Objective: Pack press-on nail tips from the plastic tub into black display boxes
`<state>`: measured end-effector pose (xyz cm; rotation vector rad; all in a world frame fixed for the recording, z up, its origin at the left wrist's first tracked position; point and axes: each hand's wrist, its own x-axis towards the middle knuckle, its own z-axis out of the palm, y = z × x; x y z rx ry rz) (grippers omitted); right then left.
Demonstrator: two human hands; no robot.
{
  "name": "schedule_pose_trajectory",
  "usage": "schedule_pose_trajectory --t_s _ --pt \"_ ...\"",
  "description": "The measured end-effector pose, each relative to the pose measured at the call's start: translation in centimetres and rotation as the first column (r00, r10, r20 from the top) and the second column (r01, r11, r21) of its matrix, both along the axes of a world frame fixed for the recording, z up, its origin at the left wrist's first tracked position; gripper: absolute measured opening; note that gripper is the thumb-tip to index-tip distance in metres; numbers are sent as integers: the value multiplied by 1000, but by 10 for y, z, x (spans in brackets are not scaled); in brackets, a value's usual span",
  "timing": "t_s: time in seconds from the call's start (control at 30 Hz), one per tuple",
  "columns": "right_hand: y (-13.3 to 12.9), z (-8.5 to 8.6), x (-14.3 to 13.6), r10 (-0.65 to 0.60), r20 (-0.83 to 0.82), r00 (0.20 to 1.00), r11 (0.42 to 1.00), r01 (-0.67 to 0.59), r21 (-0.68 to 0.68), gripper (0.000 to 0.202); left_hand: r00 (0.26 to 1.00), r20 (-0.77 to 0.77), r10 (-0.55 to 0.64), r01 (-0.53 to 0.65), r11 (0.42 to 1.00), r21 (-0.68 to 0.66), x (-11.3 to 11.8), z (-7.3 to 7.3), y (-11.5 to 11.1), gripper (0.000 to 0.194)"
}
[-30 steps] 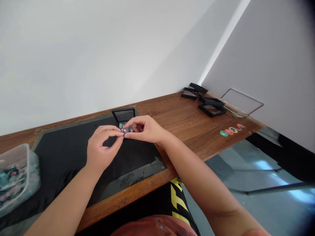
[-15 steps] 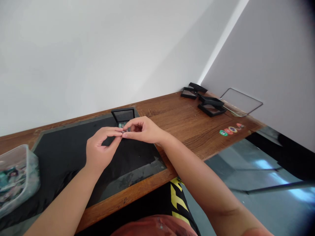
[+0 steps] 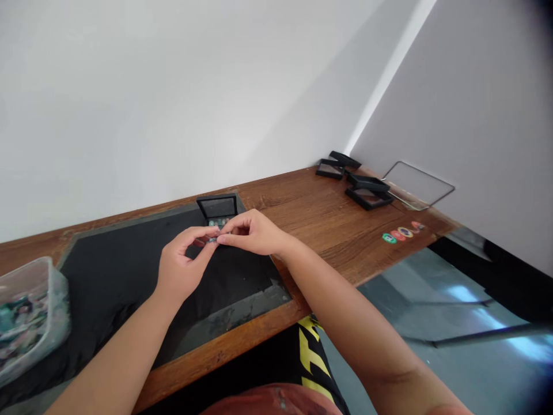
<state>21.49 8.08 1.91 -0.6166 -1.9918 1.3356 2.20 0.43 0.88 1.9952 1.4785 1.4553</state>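
My left hand (image 3: 184, 256) and my right hand (image 3: 254, 233) meet at the front of a small hinged black case (image 3: 217, 206), whose lid stands up. Several small green and reddish pieces (image 3: 218, 222) show in rows inside it. Thumb and forefinger of each hand are pinched together over the case's near part. What lies between the fingertips is too small to make out, and my fingers hide the front of the case. Under the case lies a black mat (image 3: 129, 253).
A clear plastic tub (image 3: 58, 311) of mixed small pieces stands at the left. Several black frames (image 3: 369, 193) lie at the back right, near a bent wire stand (image 3: 425, 184). Round coloured stickers (image 3: 404, 232) sit on the wooden table (image 3: 298, 202) by its right edge.
My left hand has shifted slightly right, and its fingers are more curled. More of the pieces inside the case now show. The view has tilted a little.
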Motion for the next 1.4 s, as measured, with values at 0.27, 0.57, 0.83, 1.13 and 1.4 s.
schedule_pose_trajectory --t_s 0.27,0.57,0.83,1.13,1.4 --pt "3 -3 0 22 11 1000 1000 -22 1 37 995 -64 71 -78 991 -108 -3 1 0 20" --pt "3 -6 -3 40 36 999 999 -40 -15 42 987 147 -66 99 968 -230 -3 -1 7 20" --pt "29 -14 8 -464 -5 886 870 457 187 28 874 482 59 88 957 -275 -8 2 13 35" --pt "55 -32 5 -619 3 785 770 607 198 30 804 566 183 -11 956 -294 -15 3 20 39" --pt "51 -29 7 -663 12 749 744 656 130 21 801 548 239 -114 961 -252 -21 -1 25 32"
